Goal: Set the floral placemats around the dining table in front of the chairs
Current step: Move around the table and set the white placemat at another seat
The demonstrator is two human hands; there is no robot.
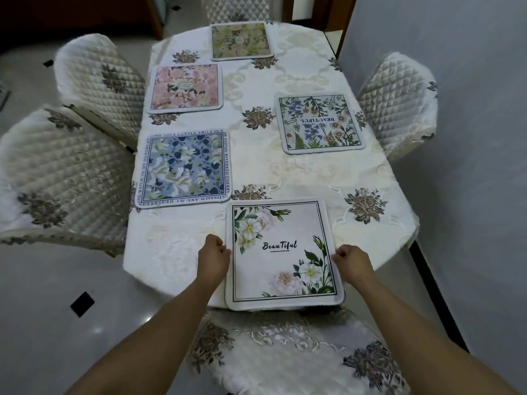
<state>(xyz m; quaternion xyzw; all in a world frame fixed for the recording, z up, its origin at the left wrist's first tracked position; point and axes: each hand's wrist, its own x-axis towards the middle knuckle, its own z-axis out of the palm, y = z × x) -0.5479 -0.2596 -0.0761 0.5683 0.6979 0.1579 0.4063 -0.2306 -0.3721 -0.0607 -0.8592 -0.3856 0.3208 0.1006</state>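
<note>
A white placemat with white flowers and the word "Beautiful" lies at the near end of the dining table, slightly overhanging its edge. My left hand pinches its left edge and my right hand pinches its right edge. Other mats lie flat on the cloth: a blue floral mat and a pink floral mat along the left side, a green-yellow floral mat at the far end, and a wildflower mat on the right.
Quilted chairs surround the table: two on the left, one on the right, one at the far end, and one right below me. A grey wall runs close along the right side.
</note>
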